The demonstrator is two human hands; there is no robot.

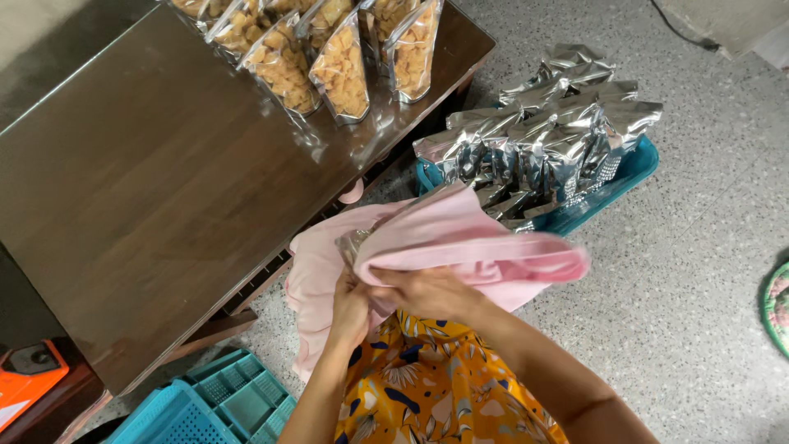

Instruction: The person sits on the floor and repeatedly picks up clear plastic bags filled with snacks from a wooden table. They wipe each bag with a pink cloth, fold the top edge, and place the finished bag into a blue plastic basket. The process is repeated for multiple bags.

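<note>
My left hand (349, 311) and my right hand (427, 292) both grip a pink cloth (460, 247) bunched in front of my lap. A silver pouch edge (355, 241) shows inside the cloth folds near my left hand; how it is held is hidden. The cloth drapes down over my yellow patterned clothing (436, 386). Behind the cloth stands a teal basket (629, 173) filled with several silver pouches (551, 140).
A dark brown table (156, 181) lies to the left, with several clear pouches of golden snack pieces (341, 70) at its far edge. A teal perforated crate (222, 403) sits on the floor beside me. An orange object (29, 378) lies at bottom left. Speckled floor (699, 271) spreads right.
</note>
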